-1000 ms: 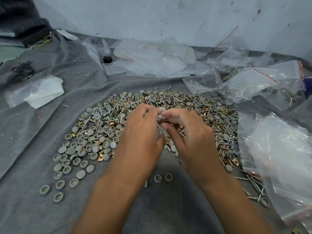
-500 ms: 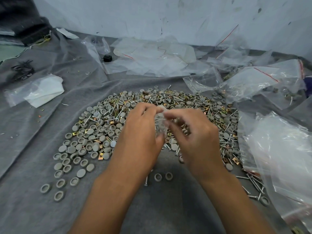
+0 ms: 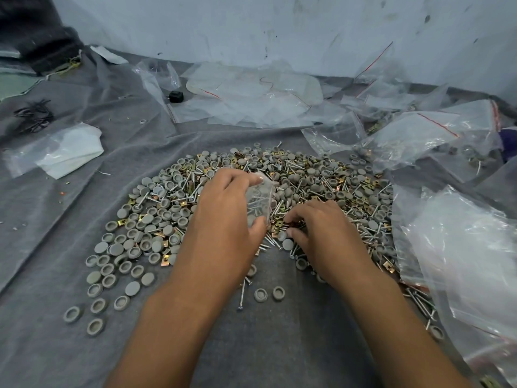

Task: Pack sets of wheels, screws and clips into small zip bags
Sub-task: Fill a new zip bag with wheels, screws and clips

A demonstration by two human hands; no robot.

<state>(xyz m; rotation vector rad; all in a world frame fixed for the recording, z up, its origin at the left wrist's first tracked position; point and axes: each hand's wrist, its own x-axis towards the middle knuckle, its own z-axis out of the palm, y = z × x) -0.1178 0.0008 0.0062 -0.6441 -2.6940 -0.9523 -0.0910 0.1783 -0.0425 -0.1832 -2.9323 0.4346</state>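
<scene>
Small zip bag in the left hand, right hand down in the heap

The left hand (image 3: 228,217) grips a small clear zip bag (image 3: 258,204), thumb at its lower edge and fingers (image 3: 246,177) curled over its top, so the bag stands roughly upright above the heap. Through the plastic, screws and at least one grey wheel show inside it.

The right hand (image 3: 321,233) rests low on the heap just right of the bag, its fingertips curled down into the brass-coloured clips (image 3: 293,224) near the bag's lower edge. Whether those fingers actually pinch a piece cannot be told, since the tips are buried among the parts.

The heap of parts (image 3: 293,177) spreads in a wide arc over the grey cloth (image 3: 70,345) that covers the surface: grey wheels, silver screws and brass clips mixed together. On its left flank the wheels (image 3: 134,247) lie thinner and mostly on their own, with a few strays at the near left. Two loose wheels (image 3: 270,294) sit side by side between the forearms, and a single screw (image 3: 242,295) lies just left of them.

To the right, large clear plastic bags (image 3: 461,261) overlap the heap's edge, with screws poking out beneath them. More crumpled clear bags (image 3: 251,99) lie at the back near the pale wall (image 3: 279,29). A folded white sheet inside a bag (image 3: 64,152) lies at far left, and a small black object (image 3: 175,96) sits at the back
</scene>
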